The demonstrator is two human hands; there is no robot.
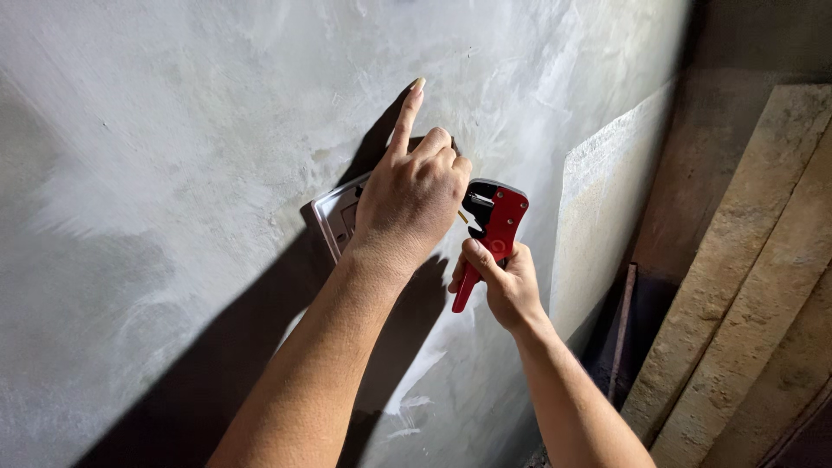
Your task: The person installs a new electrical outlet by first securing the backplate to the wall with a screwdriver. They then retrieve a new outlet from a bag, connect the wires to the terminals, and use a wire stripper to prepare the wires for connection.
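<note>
Red-handled wire-stripping pliers with a black head (490,227) sit against a grey, unevenly plastered wall (173,130), just right of a pale rectangular wall box frame (334,217) set into the plaster. Over that frame lies the left hand (409,198), its back to the camera, the index finger stretched up along the wall and the other fingers curled in; whether they pinch anything cannot be told. A short bit of yellowish wire (463,217) shows between this hand and the tool's black head. Just beside and below, the right hand (504,282) is wrapped tight around the red handles, thumb on top. The two hands are close, almost touching. Further right a pale flat board (602,199) leans on the wall, then a thin dark rod (620,334), then rough beige stone slabs (745,286) standing on edge.
</note>
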